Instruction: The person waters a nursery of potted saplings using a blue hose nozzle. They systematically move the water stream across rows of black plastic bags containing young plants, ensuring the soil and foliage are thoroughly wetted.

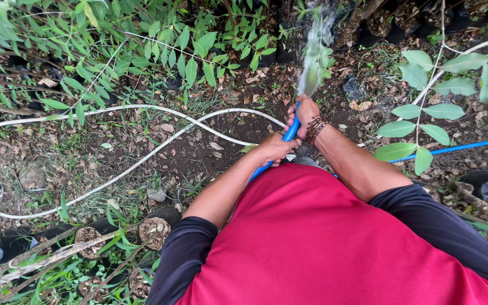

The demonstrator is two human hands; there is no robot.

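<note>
Head view, both hands' fingers wrapped around blue hose [290,134], white hose [114,107] looping left, leafy branches [425,113] alongside.

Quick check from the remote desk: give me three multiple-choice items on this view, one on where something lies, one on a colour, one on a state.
1. Where does the white hose lie?
A. looped on the ground at the left
B. coiled round the wrist
C. hung in the branches

2. What colour is the hose in the hands?
A. green
B. blue
C. yellow

3. What is the held hose doing?
A. lying dry
B. kinked shut
C. spraying water

Answers:
1 A, it curves over soil and leaves left of the arms.
2 B, blue shows between the left hand and right hand.
3 C, a water jet shoots from the right hand toward the plants.
</note>
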